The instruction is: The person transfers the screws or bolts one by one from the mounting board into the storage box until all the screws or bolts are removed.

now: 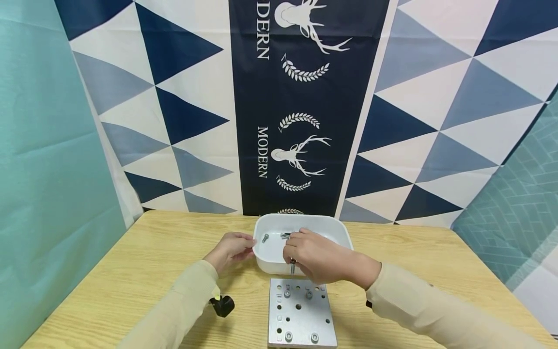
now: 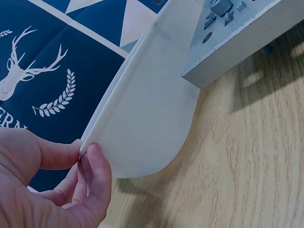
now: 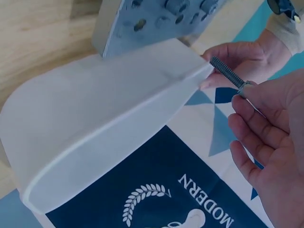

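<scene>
My right hand [image 1: 311, 254] pinches a metal bolt [image 3: 227, 72] by its head between thumb and fingers, threaded end pointing away. It is over the near rim of a white plastic bin [image 1: 272, 268]. My left hand [image 1: 235, 246] grips the bin's left rim, thumb and fingers on either side of the wall, as the left wrist view shows [image 2: 95, 166]. Inside the bin lie a loose bolt [image 1: 265, 238] at the left and another bolt [image 1: 285, 235] partly behind the right hand. In front of the bin is a drilled metal plate [image 1: 305, 320] with several bolts standing in its holes.
The wooden table [image 1: 174, 242] carries the bin and plate. A patterned cloth backdrop [image 1: 296, 97] hangs right behind the bin. A black camera piece [image 1: 223, 306] shows at the left wrist, and teal panels stand at both sides.
</scene>
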### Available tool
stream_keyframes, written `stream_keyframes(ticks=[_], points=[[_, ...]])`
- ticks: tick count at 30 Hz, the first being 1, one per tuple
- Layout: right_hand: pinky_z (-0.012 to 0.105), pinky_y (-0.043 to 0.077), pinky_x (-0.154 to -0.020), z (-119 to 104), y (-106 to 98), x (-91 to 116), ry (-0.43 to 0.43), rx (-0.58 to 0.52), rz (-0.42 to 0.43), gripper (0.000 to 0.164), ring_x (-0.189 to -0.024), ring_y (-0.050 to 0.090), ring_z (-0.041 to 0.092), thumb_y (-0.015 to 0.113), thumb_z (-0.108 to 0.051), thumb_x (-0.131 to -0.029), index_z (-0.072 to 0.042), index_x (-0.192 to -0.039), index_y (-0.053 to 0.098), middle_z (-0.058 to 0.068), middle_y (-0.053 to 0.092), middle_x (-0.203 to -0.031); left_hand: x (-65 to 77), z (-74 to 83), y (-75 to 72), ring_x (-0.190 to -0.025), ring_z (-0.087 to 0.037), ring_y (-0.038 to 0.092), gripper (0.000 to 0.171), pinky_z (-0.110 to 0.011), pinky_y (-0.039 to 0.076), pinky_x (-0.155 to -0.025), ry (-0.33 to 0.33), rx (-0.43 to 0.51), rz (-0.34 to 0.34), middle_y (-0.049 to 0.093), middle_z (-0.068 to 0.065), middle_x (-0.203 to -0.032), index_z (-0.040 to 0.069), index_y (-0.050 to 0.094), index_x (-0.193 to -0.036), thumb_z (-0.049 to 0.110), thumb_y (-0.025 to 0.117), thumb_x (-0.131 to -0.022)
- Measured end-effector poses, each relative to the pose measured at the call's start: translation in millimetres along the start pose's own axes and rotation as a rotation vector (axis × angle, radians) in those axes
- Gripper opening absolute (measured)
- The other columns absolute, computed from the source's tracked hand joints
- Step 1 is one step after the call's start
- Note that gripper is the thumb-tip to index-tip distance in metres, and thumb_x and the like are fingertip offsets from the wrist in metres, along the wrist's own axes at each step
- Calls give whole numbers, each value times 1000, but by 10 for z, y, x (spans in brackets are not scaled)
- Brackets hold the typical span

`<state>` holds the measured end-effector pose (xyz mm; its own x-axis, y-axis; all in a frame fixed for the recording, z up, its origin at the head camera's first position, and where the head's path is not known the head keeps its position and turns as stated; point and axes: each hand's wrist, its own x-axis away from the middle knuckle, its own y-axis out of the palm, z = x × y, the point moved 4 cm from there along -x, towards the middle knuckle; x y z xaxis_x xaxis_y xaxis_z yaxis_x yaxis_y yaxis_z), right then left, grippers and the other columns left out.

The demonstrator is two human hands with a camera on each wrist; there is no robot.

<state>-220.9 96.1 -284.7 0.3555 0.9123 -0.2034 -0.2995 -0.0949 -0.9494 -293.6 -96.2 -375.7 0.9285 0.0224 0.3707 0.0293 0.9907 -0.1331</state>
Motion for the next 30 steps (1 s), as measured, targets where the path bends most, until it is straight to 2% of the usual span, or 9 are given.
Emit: stream_keyframes(ticks=[5, 12, 22, 27, 30], points=[[26, 45, -77, 77, -20, -27, 18, -6, 8, 21, -82, 52, 10, 68, -1, -75, -17, -89, 63, -9, 61, -83, 13, -2, -11, -70, -10, 57, 24, -17, 55, -64, -2, 2, 0, 62, -9, -90, -5, 61, -114, 3, 61, -92], [29, 48, -76, 227, -21, -89, 45, -47, 18, 18, -79, 52, 10, 69, 0, -75, -14, -85, 63, -7, 61, -79, 19, 16, -7, -69, -10, 57, 24, -15, 53, -60, -4, -1, 6, 61, -8, -88, -5, 61, -114, 4, 61, -91], [25, 42, -74, 459, 40, -90, 125, -49, 22, 20, -85, 54, 11, 73, -1, -75, -15, -89, 67, -7, 68, -86, 22, 37, -10, -70, -10, 57, 25, -16, 53, -61, 2, -11, 8, 63, -14, -97, -5, 60, -115, 3, 61, -91], [26, 41, -72, 548, 83, -88, 128, -31, 43, 21, -82, 52, 11, 73, -1, -73, -15, -86, 66, -6, 67, -85, 19, 21, -8, -70, -10, 57, 26, -15, 52, -60, 0, -16, 10, 64, -18, -104, -5, 61, -115, 4, 61, -91], [26, 40, -71, 595, 104, -92, 132, -25, 42, 19, -80, 51, 11, 72, -2, -74, -15, -85, 65, -6, 66, -83, 20, 10, -11, -70, -10, 57, 25, -15, 53, -61, -3, -17, 10, 65, -17, -102, -4, 61, -115, 4, 61, -91]])
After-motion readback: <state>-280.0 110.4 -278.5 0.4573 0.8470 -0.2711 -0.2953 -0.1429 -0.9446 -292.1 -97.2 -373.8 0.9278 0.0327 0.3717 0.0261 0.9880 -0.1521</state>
